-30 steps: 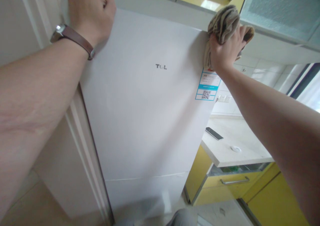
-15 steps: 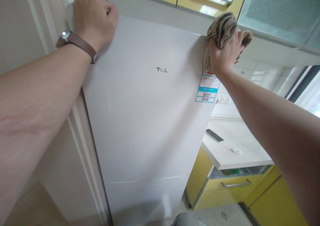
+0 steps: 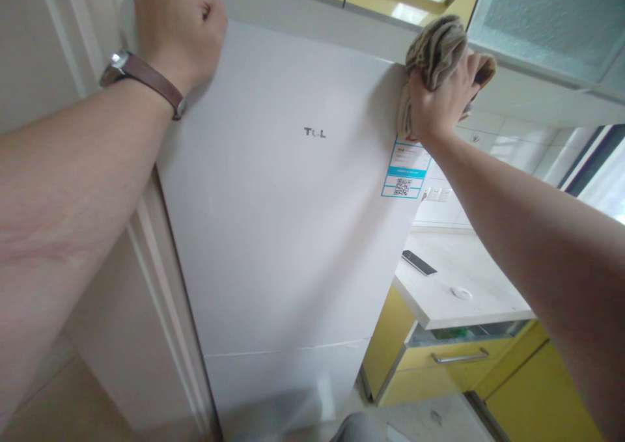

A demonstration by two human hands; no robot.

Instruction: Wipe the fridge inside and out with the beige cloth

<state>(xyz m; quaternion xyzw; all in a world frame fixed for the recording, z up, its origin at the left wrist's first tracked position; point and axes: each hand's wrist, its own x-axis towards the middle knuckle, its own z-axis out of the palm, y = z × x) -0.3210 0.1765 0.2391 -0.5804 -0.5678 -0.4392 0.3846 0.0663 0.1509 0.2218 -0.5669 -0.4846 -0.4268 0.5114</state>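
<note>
While fisted left grip [image 3: 178, 28] presses the fridge [image 3: 283, 234], cloth [image 3: 434, 45] sits clutched in right grip [image 3: 442, 97].

The cloth [image 3: 434, 48] is a beige-brown rag with a ribbed, striped weave, bunched into a loose wad in the right hand [image 3: 442, 100] and pressed against the top right corner of the fridge [image 3: 283, 234]. One fold hangs down along the door edge. The fridge is tall, plain white and slightly glossy, with its doors closed. It has small grey letters near the middle of the upper door, a blue-bordered sticker with a QR code at the right edge just below the cloth, and a thin seam low down where the lower door begins. The left hand [image 3: 176, 28] is curled over its top left corner
</note>
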